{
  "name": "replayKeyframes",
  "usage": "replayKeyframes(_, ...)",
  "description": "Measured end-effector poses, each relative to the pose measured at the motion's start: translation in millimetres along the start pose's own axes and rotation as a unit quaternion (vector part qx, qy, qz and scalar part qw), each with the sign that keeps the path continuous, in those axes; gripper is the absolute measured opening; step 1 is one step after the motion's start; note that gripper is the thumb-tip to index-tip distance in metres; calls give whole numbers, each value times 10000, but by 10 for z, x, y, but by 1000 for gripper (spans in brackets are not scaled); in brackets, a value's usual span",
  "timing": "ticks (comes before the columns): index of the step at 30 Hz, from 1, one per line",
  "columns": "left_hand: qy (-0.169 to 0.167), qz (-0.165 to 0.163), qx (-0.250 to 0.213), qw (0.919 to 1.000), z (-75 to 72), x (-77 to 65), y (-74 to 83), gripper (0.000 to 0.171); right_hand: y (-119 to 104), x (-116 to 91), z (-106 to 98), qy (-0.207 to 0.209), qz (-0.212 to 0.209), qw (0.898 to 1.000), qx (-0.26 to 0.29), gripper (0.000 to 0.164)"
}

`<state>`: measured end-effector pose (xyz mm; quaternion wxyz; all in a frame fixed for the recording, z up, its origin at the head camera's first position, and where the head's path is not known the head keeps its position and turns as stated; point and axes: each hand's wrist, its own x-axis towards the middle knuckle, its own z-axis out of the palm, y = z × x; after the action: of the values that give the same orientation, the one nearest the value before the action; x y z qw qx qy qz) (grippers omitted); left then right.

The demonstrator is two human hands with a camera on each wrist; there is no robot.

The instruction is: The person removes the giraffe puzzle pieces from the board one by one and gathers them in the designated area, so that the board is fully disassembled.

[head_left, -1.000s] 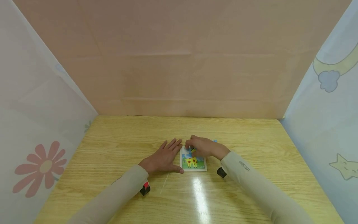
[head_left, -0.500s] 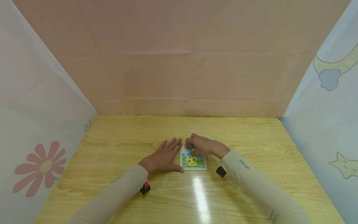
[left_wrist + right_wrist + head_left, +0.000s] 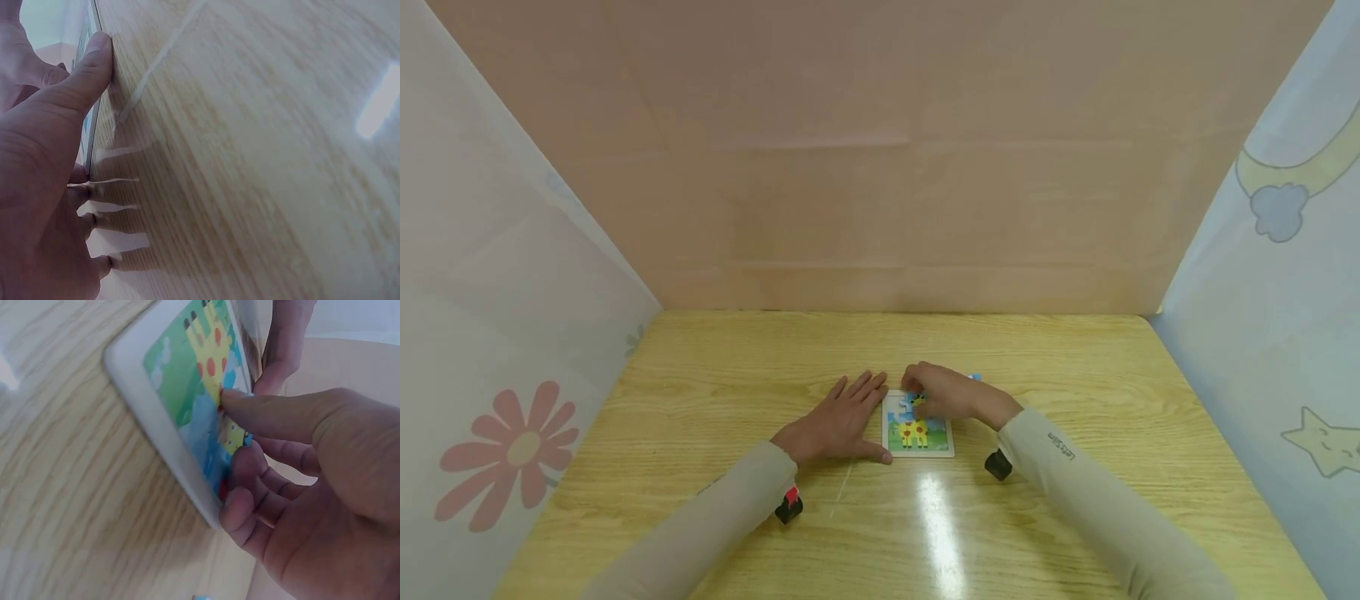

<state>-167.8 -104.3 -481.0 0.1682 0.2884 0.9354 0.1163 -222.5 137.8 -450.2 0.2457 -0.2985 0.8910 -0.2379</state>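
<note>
A small giraffe jigsaw puzzle [image 3: 922, 455] in a white-rimmed tray lies flat on the table. Along its left edge, my left hand [image 3: 838, 423] rests with spread fingers on the tabletop, thumb at the tray's near corner. Over the upper right of the puzzle, my right hand [image 3: 951, 392] pinches a jigsaw piece [image 3: 234, 436] with the giraffe's yellow head, thumb against fingers. The upper left of the tray shows a pale bare patch. The tray's edge [image 3: 92, 134] is seen side-on in the left wrist view. My right hand covers the puzzle's upper right corner.
Beyond my right wrist, a loose blue piece [image 3: 975, 377] lies on the wood-grain table [image 3: 737, 350]. A peach backdrop [image 3: 880, 208] stands behind, with patterned sheets on either side. Both wrists carry small black cameras [image 3: 997, 465].
My right hand has shifted slightly to the right with the giraffe-head piece, and more of the blue around the head shows. The left hand stays in place.
</note>
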Motion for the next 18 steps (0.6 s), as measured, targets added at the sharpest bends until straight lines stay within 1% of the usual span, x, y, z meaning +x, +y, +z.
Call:
replayKeyframes(3,15,3,-38,10000,-5,-8,5,115,28,-18,8,39,86,9999,56,33)
replayKeyframes(7,30,2,-85,10000,-8,-10,11,115,71,-28,28,122,64,9999,68,29)
replayKeyframes(14,40,-37,-41,10000,7,1,11,116,143,-21,67,296,-99,9994,-162,13)
replayKeyframes(18,22,-45,-55,10000,8,7,9,116,166,-30,57,323,-246,9992,-73,7)
